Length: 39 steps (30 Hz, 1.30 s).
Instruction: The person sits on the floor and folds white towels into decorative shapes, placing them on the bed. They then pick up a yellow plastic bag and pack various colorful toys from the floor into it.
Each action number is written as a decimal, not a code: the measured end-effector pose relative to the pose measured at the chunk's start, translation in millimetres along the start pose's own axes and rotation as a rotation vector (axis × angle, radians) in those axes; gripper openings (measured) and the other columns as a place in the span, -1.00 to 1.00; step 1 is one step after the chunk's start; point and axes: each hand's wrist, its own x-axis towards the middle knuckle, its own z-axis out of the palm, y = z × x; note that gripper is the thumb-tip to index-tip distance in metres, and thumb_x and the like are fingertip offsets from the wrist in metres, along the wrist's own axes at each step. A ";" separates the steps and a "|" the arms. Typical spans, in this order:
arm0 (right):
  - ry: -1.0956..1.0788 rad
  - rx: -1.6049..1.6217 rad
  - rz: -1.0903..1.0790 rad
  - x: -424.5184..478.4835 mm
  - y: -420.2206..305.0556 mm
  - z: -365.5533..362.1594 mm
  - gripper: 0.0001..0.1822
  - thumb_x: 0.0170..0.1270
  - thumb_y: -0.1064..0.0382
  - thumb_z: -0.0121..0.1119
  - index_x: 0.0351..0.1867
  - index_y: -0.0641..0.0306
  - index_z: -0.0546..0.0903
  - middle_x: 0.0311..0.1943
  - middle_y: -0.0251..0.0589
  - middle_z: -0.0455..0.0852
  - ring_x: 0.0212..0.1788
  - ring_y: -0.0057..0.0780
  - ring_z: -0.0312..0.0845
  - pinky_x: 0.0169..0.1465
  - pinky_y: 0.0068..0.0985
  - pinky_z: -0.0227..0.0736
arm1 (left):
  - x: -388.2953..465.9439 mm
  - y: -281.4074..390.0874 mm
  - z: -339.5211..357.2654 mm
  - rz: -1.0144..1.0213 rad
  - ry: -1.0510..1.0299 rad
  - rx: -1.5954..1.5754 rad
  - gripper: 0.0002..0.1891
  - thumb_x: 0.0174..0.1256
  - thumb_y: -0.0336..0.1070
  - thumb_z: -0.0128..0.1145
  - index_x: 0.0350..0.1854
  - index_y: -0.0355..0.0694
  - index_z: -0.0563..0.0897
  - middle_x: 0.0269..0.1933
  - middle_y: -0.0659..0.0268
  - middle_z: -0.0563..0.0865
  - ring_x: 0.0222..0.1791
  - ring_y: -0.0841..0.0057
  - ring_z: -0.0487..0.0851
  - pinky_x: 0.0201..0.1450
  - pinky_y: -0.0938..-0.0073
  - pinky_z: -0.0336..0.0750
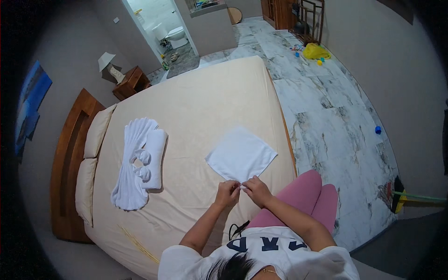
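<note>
A small white towel (241,152) lies spread in a diamond shape on the cream bed sheet (196,94). Its near corner is pinched between the fingers of my left hand (228,192) and my right hand (257,190). The two hands meet at that corner, where a little of the cloth is bunched or rolled; the fingers partly hide it. To the left lies an arrangement of white towels: a fan-pleated towel (131,178), a thick folded towel (156,157) beside it, and two small twisted shapes (142,173) between them.
Two pillows (99,133) lean by the wooden headboard (71,168). Thin sticks (138,245) lie near the bed's lower left edge. A nightstand (131,84) holds a lamp (113,70). On the marble floor (322,101) are a yellow bag (316,51), a blue object (378,130) and a broom (398,196).
</note>
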 end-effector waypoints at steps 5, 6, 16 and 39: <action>-0.101 -0.136 -0.052 1.9 0.9 -3.1 -0.87 0.17 0.27 0.23 -0.31 0.26 0.66 -0.31 -0.15 0.62 -0.14 -0.18 0.48 -0.05 -0.33 0.49 | -1.9 8.3 -4.9 0.099 -0.019 0.126 -0.83 -0.01 -0.37 0.37 -0.33 -0.23 0.71 -0.39 0.18 0.69 -0.47 0.32 0.66 -0.37 0.36 0.51; -0.103 -0.164 -0.068 1.7 1.6 -2.8 -0.87 0.16 0.26 0.24 -0.31 0.26 0.66 -0.31 -0.15 0.62 -0.15 -0.19 0.48 -0.05 -0.34 0.50 | -1.9 7.3 -5.1 0.145 0.010 0.165 -0.81 -0.03 -0.35 0.39 -0.33 -0.21 0.71 -0.37 0.21 0.69 -0.44 0.32 0.66 -0.36 0.33 0.50; 0.008 0.027 -0.014 11.1 2.6 -3.3 -0.90 0.19 0.31 0.22 -0.28 0.24 0.62 -0.35 -0.15 0.60 -0.21 -0.14 0.47 -0.11 -0.29 0.43 | -2.2 4.8 0.2 0.172 0.079 0.312 -0.71 0.01 -0.25 0.39 -0.18 -0.03 0.65 -0.30 0.36 0.68 -0.24 0.39 0.63 -0.14 0.28 0.34; -0.036 -0.068 0.115 19.8 12.2 5.8 -0.84 0.28 0.24 0.15 -0.35 0.29 0.63 -0.32 -0.09 0.54 -0.14 -0.11 0.49 -0.03 -0.26 0.47 | 18.1 -5.6 2.0 0.093 0.047 0.396 -0.89 0.11 -0.26 0.34 -0.39 -0.14 0.70 -0.29 0.26 0.65 -0.21 0.28 0.60 -0.21 0.22 0.42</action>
